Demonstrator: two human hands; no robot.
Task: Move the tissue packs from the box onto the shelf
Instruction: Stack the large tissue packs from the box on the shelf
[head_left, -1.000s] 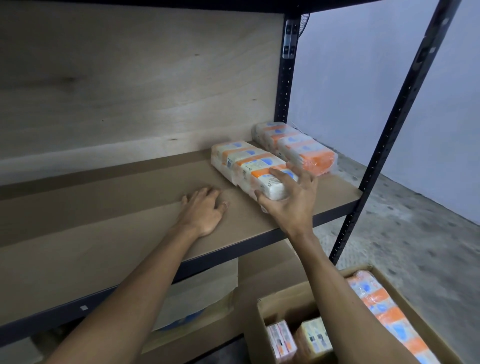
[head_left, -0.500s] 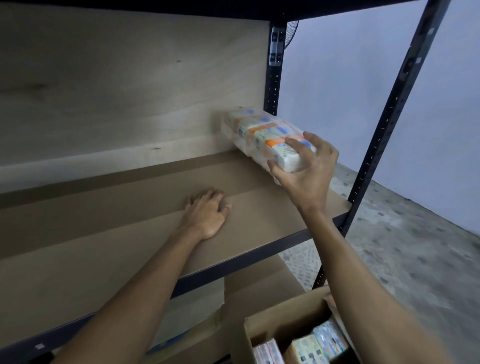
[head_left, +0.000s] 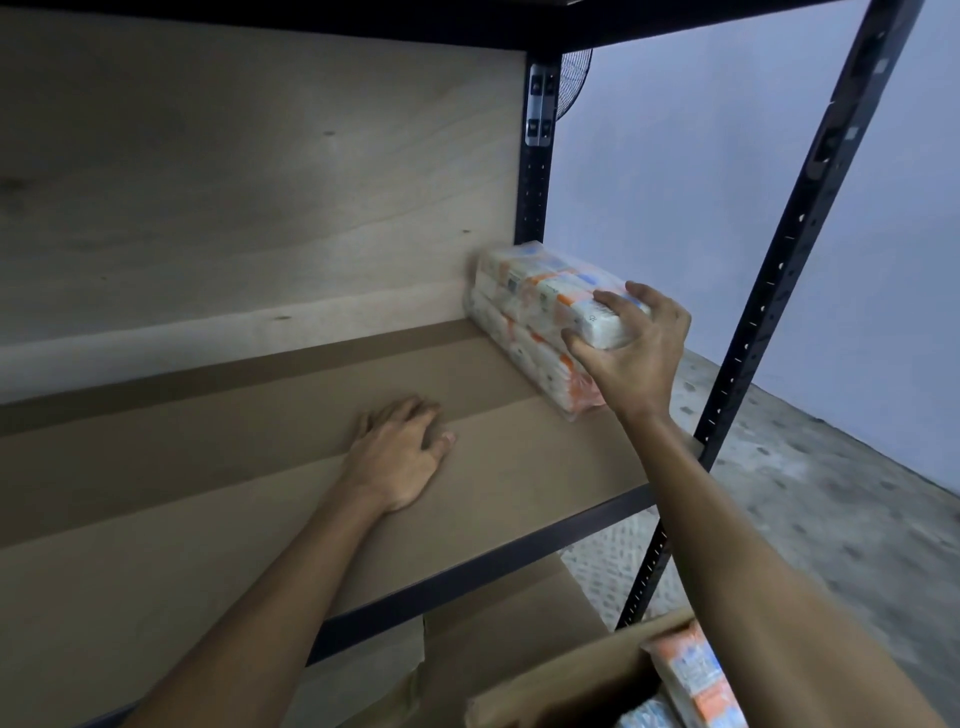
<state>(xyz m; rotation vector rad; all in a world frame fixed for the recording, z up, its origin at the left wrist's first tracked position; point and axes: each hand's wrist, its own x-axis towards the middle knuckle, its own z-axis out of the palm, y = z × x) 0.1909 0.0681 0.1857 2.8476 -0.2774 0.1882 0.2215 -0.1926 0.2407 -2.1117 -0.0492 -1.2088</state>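
Nearest, at five o'clock, a cardboard box (head_left: 561, 691) holds orange-and-white tissue packs (head_left: 693, 683). The left hand (head_left: 397, 457) lies flat on the smooth shelf board (head_left: 208, 509). At two o'clock the right hand (head_left: 641, 358) grips a film-wrapped, brick-shaped top pack (head_left: 540, 283) resting on a second pack (head_left: 524, 353); the print is unreadable.

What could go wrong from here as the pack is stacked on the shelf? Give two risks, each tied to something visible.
1. The right hand grips the top pack only at its near end, and both packs are in plastic wrap, so it may slide off the lower pack on release.
2. The stack sits at the open right end of the shelf, with no side panel; a nudge could tip it onto the floor.
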